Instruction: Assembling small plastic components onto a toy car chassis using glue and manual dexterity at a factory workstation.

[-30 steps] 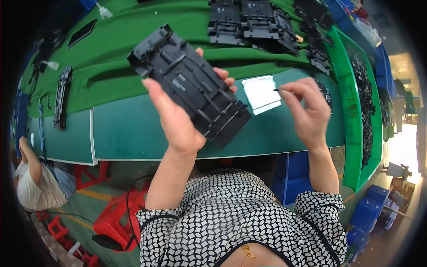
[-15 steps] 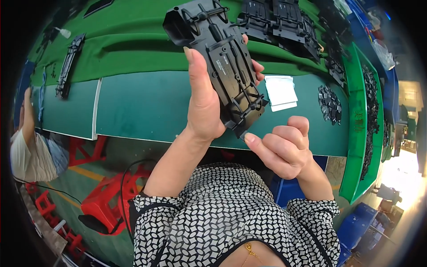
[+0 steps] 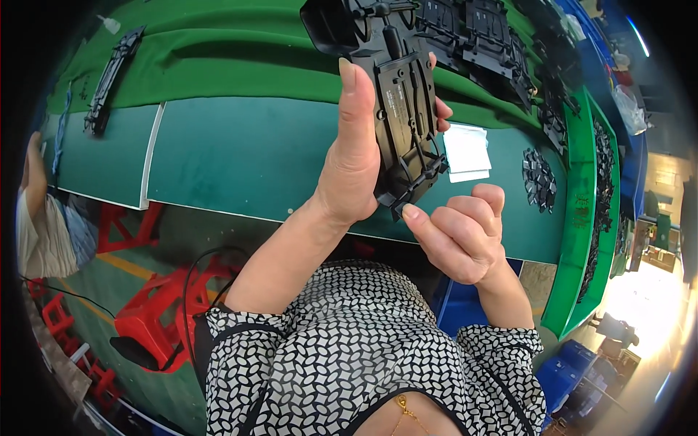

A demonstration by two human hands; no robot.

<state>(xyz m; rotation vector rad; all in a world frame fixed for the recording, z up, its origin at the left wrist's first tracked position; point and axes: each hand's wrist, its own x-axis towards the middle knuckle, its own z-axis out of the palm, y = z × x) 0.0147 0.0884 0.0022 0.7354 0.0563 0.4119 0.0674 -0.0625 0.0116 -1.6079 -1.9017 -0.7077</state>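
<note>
My left hand point(image 3: 356, 167) grips a long black plastic moulded part point(image 3: 396, 94), held upright above the green table point(image 3: 240, 152), thumb along its left edge. My right hand point(image 3: 458, 232) is curled just below it, thumb and forefinger pinched at the part's lower end. Whether something small sits between those fingertips is too small to tell. White paper sheets point(image 3: 465, 152) lie on the table behind the part.
More black moulded parts point(image 3: 494, 43) lie at the far side of the table. A pile of small black pieces point(image 3: 539, 178) is at the right. A long black strip part point(image 3: 109, 76) lies far left. Another person's arm point(image 3: 33, 171) is at the left edge. Red stools point(image 3: 145, 312) stand below.
My left hand has raised the black part and turned it more upright. My right hand left the white sheets and came in under the part's lower end.
</note>
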